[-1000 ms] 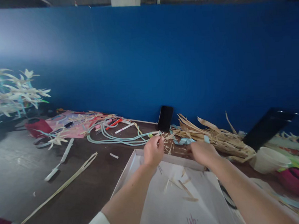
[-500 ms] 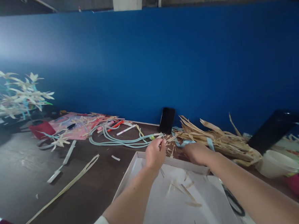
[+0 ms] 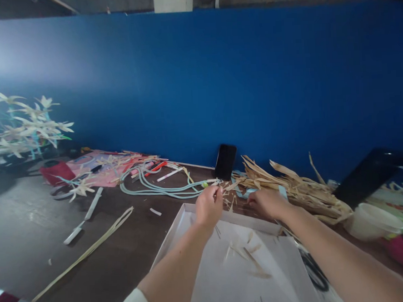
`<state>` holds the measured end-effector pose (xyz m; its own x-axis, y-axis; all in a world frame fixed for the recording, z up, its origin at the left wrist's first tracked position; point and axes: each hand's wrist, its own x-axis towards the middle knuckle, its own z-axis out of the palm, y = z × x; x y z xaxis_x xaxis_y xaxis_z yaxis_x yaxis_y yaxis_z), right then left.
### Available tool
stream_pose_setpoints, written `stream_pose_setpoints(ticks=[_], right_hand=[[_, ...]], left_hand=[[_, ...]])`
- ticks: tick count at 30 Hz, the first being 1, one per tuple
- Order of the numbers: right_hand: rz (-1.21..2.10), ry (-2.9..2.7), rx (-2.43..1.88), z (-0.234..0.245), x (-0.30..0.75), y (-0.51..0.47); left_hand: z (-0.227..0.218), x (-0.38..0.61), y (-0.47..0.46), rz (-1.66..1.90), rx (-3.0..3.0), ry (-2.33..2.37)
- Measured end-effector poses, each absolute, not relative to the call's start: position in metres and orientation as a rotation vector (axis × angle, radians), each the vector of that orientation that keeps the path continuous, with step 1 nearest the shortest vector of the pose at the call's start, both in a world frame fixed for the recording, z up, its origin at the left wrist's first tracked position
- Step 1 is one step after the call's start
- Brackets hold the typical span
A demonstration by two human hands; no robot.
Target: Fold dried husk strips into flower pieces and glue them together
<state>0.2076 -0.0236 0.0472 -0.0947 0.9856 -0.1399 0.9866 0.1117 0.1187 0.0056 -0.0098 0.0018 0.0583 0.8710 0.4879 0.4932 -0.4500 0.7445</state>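
My left hand (image 3: 209, 208) is closed in a pinch above the far edge of a shallow white box lid (image 3: 226, 277). Whatever its fingertips hold is hidden behind the hand. My right hand (image 3: 266, 203) is bent downward just beyond the same edge, its fingers drawn together beside small straw-coloured scraps (image 3: 230, 199) on the dark table. I cannot make out anything in those fingers. Close to the right hand lies a bundle of dry corn husks (image 3: 292, 188) with pale blue ribbon (image 3: 251, 192) by it. Several husk slivers (image 3: 254, 259) rest inside the lid.
A black phone (image 3: 226, 162) leans on the blue wall. Pale blue cord loops (image 3: 156, 188), a pink thread spool (image 3: 56, 172) and a long pale strip (image 3: 91, 249) lie leftward. Husk flowers (image 3: 32, 122) stand far left. Rightward are a white cup (image 3: 373, 221) and black scissor handles (image 3: 314, 271).
My right hand has lifted and turned slightly, so more of its fingers show. The left hand stays almost in place, still pinched.
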Motion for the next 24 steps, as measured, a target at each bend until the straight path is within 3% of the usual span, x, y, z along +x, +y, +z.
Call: stream_pose_setpoints(ticks=[12,24], right_hand=[[-0.058,1.985,2.354,0.036,0.214,0.009],[-0.151,2.217,2.124,0.049,0.179,-0.020]], left_hand=[[-0.002,0.007,-0.007,1.362,1.950,1.391],[-0.002,0.008,-0.011,1.184,2.119,1.551]])
